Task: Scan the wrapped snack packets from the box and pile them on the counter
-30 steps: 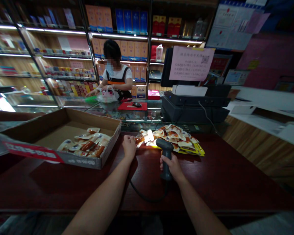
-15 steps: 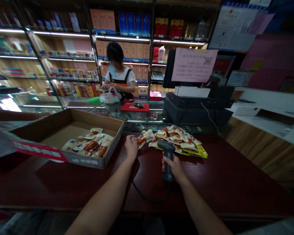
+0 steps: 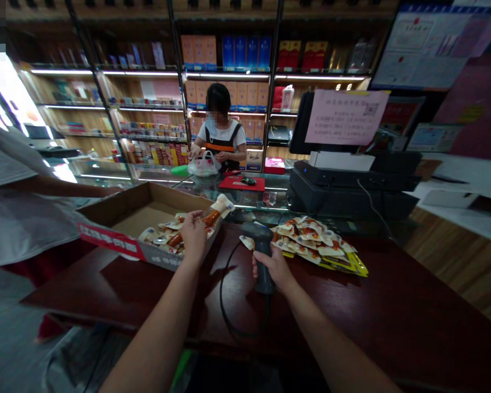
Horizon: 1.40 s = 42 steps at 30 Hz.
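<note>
My left hand (image 3: 193, 237) is closed on a clear-and-white packet of reddish-brown sausage (image 3: 213, 215), lifted over the near right corner of a shallow cardboard box (image 3: 110, 240). More sausage packets (image 3: 157, 236) lie inside that box. In my right hand (image 3: 273, 267) is a dark grey barcode scanner (image 3: 264, 238), held upright by its handle above the table. The scanner's head covers part of a single packet (image 3: 246, 242) on its left. Just right of it spreads a pile of similar packets (image 3: 311, 237), with yellow packets (image 3: 355, 265) under its right edge.
A black cable (image 3: 222, 297) loops from the scanner over the dark red table (image 3: 347, 322). Behind stand a glass counter, a monitor (image 3: 303, 123) and a black cash drawer (image 3: 352, 191). One person (image 3: 221, 136) handles a plastic bag; another (image 3: 12, 202) stands by the box.
My left hand has moved left with the packet, from beside the pile to over the box. The scanner has shifted slightly left. The view has turned left, showing more of the person there.
</note>
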Motion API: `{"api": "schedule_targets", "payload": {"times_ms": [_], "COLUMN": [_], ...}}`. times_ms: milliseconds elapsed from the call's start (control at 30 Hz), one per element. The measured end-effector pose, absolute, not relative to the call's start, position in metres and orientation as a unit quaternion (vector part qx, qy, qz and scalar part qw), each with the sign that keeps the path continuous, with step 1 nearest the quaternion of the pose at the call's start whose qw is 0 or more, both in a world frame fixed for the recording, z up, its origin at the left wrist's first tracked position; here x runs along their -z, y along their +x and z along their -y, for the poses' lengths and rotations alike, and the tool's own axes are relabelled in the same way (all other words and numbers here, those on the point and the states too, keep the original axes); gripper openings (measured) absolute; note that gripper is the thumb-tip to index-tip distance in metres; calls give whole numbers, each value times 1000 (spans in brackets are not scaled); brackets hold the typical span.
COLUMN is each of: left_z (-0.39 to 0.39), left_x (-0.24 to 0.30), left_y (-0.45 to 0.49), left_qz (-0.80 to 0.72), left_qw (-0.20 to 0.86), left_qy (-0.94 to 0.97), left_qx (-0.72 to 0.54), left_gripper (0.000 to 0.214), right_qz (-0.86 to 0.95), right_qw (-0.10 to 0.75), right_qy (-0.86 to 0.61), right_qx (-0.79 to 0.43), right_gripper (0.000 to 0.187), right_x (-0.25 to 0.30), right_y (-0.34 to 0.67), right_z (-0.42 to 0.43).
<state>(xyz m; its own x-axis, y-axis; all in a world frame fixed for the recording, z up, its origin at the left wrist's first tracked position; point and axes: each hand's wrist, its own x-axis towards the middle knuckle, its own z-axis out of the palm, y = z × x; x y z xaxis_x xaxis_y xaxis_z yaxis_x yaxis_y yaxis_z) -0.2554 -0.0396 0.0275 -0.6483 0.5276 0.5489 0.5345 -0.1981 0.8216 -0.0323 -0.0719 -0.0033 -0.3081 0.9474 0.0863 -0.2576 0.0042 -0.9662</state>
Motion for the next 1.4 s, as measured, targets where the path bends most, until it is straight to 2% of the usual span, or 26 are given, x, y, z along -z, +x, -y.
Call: {"api": "schedule_targets", "payload": {"times_ms": [233,367,500,567,667,833,900,1033,1133,1267,1400], "left_z": [69,75,76,73,58,19,4,-19,-28,-33,-35], "left_x": [-29,-30,-36,-34,-23,7,16,37,56,75,76], "left_y": [-314,-310,-285,-265,-227,-171,-162,-165,-173,-179,-181], "left_qz": [698,687,641,596,552,584,638,754,780,758,719], "left_qw": [88,149,180,162,62,-138,-133,-49,-34,-66,-110], "left_qy": [-381,-389,-403,-446,-538,-631,-620,-566,-562,-575,-549], "left_qx": [600,596,628,648,634,491,437,331,275,302,411], "left_gripper": [41,49,45,38,28,26,29,37,40,29,22], "right_qz": [544,558,555,549,529,484,463,446,455,467,484], "right_qw": [453,442,443,452,476,515,531,552,547,533,510], "right_qy": [-288,-280,-285,-294,-316,-390,-401,-388,-383,-376,-375], "right_qx": [-645,-644,-644,-638,-627,-590,-586,-589,-589,-597,-604], "right_gripper": [27,27,29,29,29,34,36,41,42,44,43], "right_x": [-3,-3,2,6,13,33,42,52,52,52,54], "right_y": [-74,-87,-84,-74,-47,13,32,50,50,47,45], "right_z": [78,81,82,81,76,66,65,68,70,70,69]}}
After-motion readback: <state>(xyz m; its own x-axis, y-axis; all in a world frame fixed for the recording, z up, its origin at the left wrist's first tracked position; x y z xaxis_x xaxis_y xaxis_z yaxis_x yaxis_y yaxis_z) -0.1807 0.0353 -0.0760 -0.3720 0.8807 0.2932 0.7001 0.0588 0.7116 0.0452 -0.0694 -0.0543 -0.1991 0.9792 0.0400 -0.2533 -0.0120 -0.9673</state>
